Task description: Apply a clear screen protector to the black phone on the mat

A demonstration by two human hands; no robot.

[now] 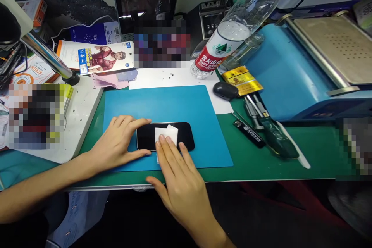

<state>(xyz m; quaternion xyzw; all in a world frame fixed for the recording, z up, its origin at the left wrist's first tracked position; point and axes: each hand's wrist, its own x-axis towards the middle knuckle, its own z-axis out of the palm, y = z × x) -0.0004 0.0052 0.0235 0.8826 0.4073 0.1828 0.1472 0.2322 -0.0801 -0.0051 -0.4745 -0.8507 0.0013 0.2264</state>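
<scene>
A black phone (186, 135) lies flat, screen up, on a blue mat (174, 102). My left hand (117, 141) clasps the phone's left end between index finger and thumb. My right hand (181, 180) has its fingers stretched out flat, pressing a small white wipe (167, 132) onto the phone's screen.
A plastic water bottle (229, 38) leans at the back right beside a blue roller machine (293, 73). A black earbud case (225, 90), a yellow packet (242, 79) and several hand tools (261, 124) lie right of the mat. A white board (78, 116) and printed boxes sit left.
</scene>
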